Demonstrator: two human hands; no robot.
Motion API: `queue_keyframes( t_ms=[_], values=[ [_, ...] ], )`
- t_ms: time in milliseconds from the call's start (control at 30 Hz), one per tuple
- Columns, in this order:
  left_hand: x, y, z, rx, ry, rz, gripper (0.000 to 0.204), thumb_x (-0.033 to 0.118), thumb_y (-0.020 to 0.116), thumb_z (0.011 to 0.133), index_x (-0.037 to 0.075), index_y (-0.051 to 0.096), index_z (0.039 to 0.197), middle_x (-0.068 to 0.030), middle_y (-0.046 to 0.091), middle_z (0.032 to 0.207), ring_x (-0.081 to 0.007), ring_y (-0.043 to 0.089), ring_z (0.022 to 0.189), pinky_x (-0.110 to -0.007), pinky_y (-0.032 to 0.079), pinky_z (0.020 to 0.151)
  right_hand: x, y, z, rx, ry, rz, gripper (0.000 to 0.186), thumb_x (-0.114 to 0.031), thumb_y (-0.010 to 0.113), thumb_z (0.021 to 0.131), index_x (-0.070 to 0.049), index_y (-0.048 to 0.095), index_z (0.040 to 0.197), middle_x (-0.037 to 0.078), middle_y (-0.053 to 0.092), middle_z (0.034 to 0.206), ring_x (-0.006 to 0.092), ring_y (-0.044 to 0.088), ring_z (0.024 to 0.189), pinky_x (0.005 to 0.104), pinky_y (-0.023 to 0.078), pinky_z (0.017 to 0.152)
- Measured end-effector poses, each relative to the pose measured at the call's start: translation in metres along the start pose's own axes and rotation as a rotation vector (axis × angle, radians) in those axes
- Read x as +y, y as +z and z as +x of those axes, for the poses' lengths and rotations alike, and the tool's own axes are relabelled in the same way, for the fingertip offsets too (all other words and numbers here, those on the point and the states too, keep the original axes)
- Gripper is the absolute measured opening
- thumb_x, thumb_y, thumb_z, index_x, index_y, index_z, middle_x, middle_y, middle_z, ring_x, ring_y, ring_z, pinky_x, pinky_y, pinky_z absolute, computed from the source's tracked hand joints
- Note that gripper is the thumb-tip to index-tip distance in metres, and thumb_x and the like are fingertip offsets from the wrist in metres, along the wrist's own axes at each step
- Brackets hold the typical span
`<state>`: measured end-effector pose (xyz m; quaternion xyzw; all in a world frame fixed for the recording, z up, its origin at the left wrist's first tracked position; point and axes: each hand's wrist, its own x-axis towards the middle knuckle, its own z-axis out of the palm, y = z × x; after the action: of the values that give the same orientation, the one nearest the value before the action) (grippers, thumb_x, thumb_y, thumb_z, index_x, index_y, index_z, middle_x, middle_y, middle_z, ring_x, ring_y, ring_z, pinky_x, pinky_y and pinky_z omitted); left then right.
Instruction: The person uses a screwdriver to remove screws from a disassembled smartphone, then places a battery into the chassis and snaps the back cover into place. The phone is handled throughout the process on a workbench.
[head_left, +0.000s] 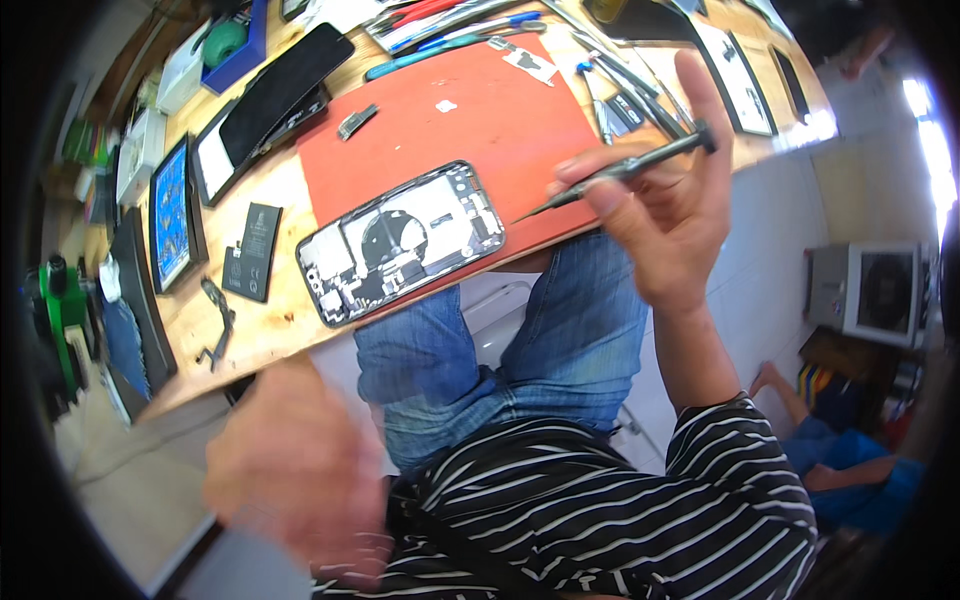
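Note:
My right hand (670, 210) holds a thin dark precision screwdriver (630, 168) between thumb and fingers, index finger raised near its cap. The tip points down to the left, close to an opened phone housing (410, 240) with its inner parts bare. That housing lies at the near edge of the red mat (470, 120), partly over the wooden table. My left hand (300, 470) is off the table's front edge, smeared by motion, so its fingers are unclear. A black phone battery (255, 250) and a dark flex cable (218, 318) lie left of the housing.
A small metal part (357, 121) rests on the mat. Several phones stand to the left, one with a lit blue screen (172, 215). Tweezers and other tools (630, 90) lie at the back right. A person (850, 470) sits low at the far right.

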<state>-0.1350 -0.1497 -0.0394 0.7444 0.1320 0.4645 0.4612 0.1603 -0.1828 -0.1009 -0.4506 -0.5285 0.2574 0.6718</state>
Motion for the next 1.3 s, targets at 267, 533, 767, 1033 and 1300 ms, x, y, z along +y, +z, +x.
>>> queue_keyframes(
  t_ms=[267, 533, 767, 1033, 1300],
  values=[
    [0.061, -0.015, 0.008, -0.902, 0.394, -0.922, 0.024, 0.021, 0.053, 0.105, 0.012, 0.075, 0.106, -0.0232, 0.074, 0.098, -0.0360, 0.075, 0.083, -0.050, 0.063, 0.075, -0.003, -0.034, -0.055, 0.368, 0.283, 0.387, 0.025, -0.013, 0.060, 0.106, 0.005, 0.062, 0.123, 0.008, 0.066, 0.082, 0.0134, 0.061, 0.061, 0.0264, 0.049, 0.057],
    [0.099, -0.007, -0.030, -0.701, 0.457, -0.642, 0.027, 0.024, 0.057, 0.093, 0.016, 0.059, 0.067, -0.0044, 0.054, 0.056, -0.0203, 0.056, 0.049, -0.041, 0.042, 0.049, 0.023, -0.077, -0.103, 0.307, 0.408, -0.358, 0.019, -0.015, 0.072, 0.101, 0.002, 0.071, 0.092, -0.005, 0.056, 0.068, 0.0026, 0.042, 0.059, 0.0221, 0.031, 0.054],
    [0.098, -0.019, -0.012, -0.816, 0.354, -0.613, 0.013, 0.023, 0.064, 0.077, 0.015, 0.064, 0.066, -0.0081, 0.056, 0.059, -0.0248, 0.059, 0.054, -0.050, 0.048, 0.056, 0.093, -0.089, -0.139, 0.227, 0.665, -0.804, 0.026, -0.022, 0.079, 0.093, 0.001, 0.070, 0.086, 0.009, 0.059, 0.061, 0.0153, 0.052, 0.056, 0.0361, 0.044, 0.056],
    [0.010, -0.004, 0.040, -0.023, -0.148, 0.198, 0.017, -0.001, 0.077, 0.083, 0.001, 0.063, 0.092, -0.0082, 0.065, 0.082, -0.0150, 0.060, 0.065, -0.029, 0.047, 0.057, 0.131, -0.084, -0.137, 0.219, 0.647, -0.848, 0.030, -0.033, 0.078, 0.092, -0.005, 0.070, 0.084, 0.013, 0.059, 0.058, 0.0278, 0.058, 0.051, 0.0407, 0.046, 0.054],
    [-0.120, -0.032, 0.088, -0.101, -0.298, 0.968, 0.026, 0.006, 0.078, 0.089, 0.003, 0.067, 0.112, -0.0141, 0.075, 0.109, -0.0314, 0.074, 0.106, -0.040, 0.057, 0.089, 0.126, -0.076, -0.141, 0.251, 0.578, -0.935, 0.027, -0.032, 0.077, 0.092, -0.007, 0.071, 0.084, 0.013, 0.058, 0.056, 0.0320, 0.061, 0.052, 0.0416, 0.047, 0.054]
  ],
)
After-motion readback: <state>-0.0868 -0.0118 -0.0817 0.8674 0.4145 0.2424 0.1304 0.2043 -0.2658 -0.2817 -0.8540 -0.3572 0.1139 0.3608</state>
